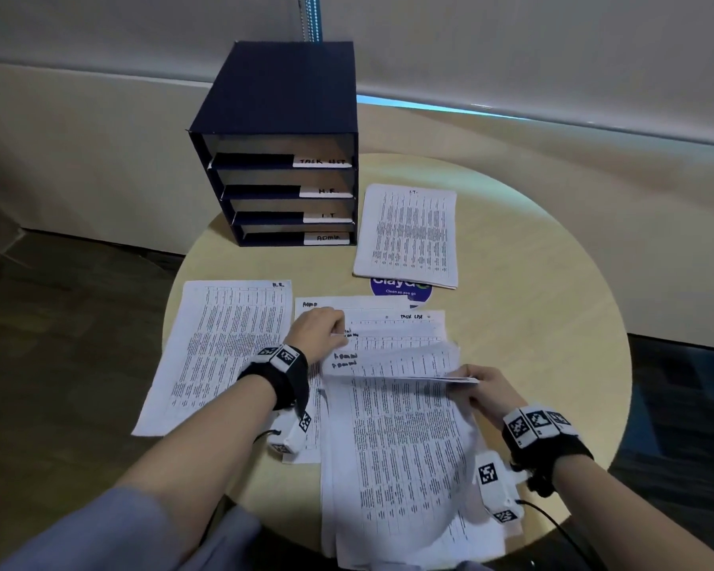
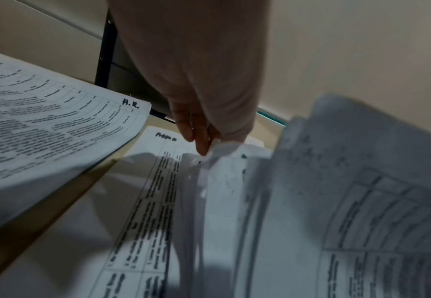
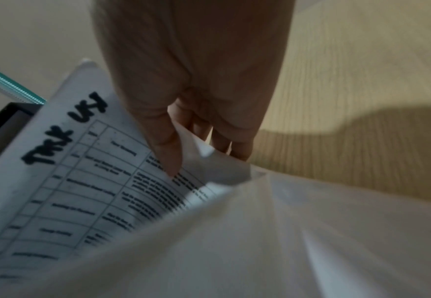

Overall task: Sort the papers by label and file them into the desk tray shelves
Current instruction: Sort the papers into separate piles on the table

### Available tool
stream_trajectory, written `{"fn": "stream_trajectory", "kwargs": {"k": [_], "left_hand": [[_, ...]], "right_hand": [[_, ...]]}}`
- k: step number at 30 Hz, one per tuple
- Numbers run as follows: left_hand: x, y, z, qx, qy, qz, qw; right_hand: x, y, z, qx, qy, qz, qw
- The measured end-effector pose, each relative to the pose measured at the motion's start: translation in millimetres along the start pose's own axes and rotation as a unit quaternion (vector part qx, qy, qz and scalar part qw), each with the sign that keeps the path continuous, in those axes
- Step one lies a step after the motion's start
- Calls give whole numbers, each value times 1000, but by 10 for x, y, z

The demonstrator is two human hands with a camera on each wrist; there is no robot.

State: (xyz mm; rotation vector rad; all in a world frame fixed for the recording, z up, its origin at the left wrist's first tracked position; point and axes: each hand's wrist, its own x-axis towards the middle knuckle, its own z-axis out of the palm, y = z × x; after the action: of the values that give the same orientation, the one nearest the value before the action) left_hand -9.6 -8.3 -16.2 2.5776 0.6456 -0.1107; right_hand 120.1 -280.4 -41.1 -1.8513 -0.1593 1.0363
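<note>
Gripping the near-right edge of a lifted sheet headed "Task List" (image 1: pixel 392 356), the right hand (image 1: pixel 485 389) has its thumb on top and fingers curled beneath. The left hand (image 1: pixel 318 329) pinches the sheet's far-left corner with curled fingers. Under it lies a loose pile of papers (image 1: pixel 396 467) on the round tabletop (image 1: pixel 553 302), with a sheet marked "Admin" (image 1: pixel 330 303) showing behind. An "H.R." stack (image 1: pixel 219 348) lies just to the left, an "I.T." stack (image 1: pixel 408 234) farther right beside the dark blue desk tray (image 1: pixel 281 117), whose four shelves read Task List, H.R., I.T., Admin.
</note>
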Motion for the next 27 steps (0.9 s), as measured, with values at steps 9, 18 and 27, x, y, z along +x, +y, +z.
{"fn": "stream_trajectory", "kwargs": {"k": [9, 18, 27], "left_hand": [[-21, -92, -25, -68, -15, 4, 998], [-219, -213, -158, -305, -130, -28, 943], [-74, -224, -59, -238, -29, -84, 967]], "right_hand": [[-13, -11, 11, 24, -9, -24, 999], [-65, -69, 61, 32, 67, -63, 995], [-79, -66, 71, 16, 46, -50, 998]]}}
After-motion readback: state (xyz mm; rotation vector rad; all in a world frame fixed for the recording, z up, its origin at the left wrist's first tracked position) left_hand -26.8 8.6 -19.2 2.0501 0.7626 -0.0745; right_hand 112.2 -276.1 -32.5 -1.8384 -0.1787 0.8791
